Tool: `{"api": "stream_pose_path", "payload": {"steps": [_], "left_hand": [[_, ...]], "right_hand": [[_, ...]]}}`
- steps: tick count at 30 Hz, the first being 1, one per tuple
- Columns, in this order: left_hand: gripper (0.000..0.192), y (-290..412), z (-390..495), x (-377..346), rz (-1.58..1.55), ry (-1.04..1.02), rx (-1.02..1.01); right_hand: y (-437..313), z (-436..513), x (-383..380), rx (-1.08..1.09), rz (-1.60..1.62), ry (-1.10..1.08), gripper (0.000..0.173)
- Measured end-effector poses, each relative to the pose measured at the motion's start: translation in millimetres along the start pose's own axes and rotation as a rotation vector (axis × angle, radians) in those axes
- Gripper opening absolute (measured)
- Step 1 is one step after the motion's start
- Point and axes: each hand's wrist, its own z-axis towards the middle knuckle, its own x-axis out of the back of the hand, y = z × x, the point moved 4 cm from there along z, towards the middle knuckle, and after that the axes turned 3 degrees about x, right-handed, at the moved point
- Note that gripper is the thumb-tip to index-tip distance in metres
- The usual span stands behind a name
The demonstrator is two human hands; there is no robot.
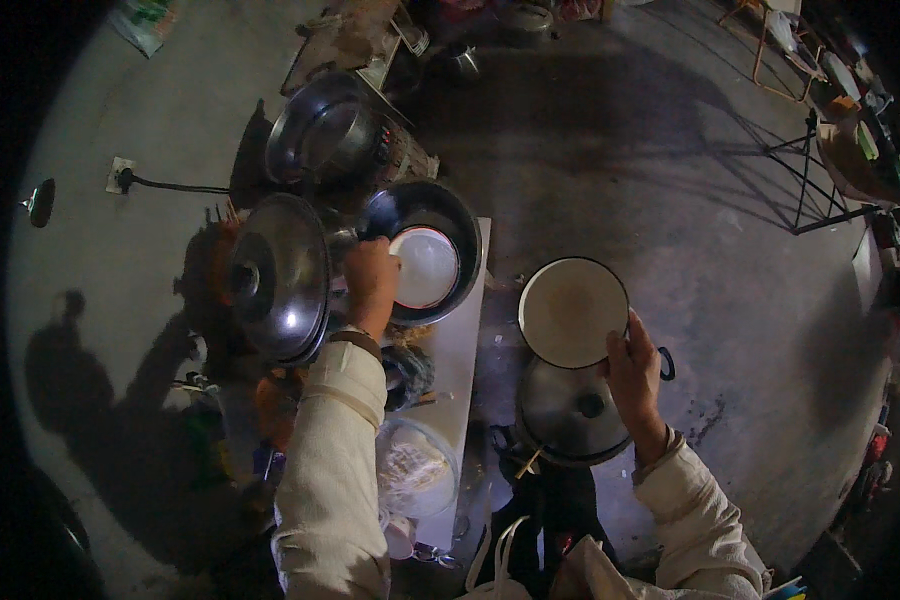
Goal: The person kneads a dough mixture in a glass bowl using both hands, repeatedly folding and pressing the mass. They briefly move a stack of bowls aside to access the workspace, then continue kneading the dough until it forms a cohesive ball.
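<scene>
My right hand (pixel 636 367) grips the rim of a shallow, pale round dish (pixel 572 311) with a dark edge. Its inside faces up, with a brownish tint at the middle. Below it a lidded metal pot (pixel 570 420) with a dark knob is partly covered by the dish. My left hand (pixel 371 281) is closed at the left edge of a white bowl (pixel 426 266) with an orange-red rim. That bowl sits within a dark metal basin (pixel 461 214); the fingertips are partly hidden. Left of this hand stands a large domed metal lid (pixel 277 274).
A second metal basin or pan (pixel 326 131) lies farther back. Along the narrow white tabletop (pixel 469 360) are a dark cloth-like bundle (pixel 416 375), a clear bowl of pale food (pixel 416 465) and a pink cup (pixel 399 536). A black cord (pixel 180 186) runs to a wall socket (pixel 122 176).
</scene>
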Motion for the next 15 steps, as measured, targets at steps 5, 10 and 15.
{"api": "stream_pose_path", "payload": {"steps": [5,10,15], "left_hand": [[0.02,7,-10,-2,0.202,0.082,-0.198],[0.022,4,-16,27,0.456,0.463,-0.382],[0.029,-15,-18,75,0.455,0.627,-0.457]], "right_hand": [[-13,-5,-11,0.017,0.054,-0.031,0.04],[-35,-8,-18,0.112,0.016,-0.066,0.044],[-47,-3,-40,0.09,0.057,-0.054,0.044]]}}
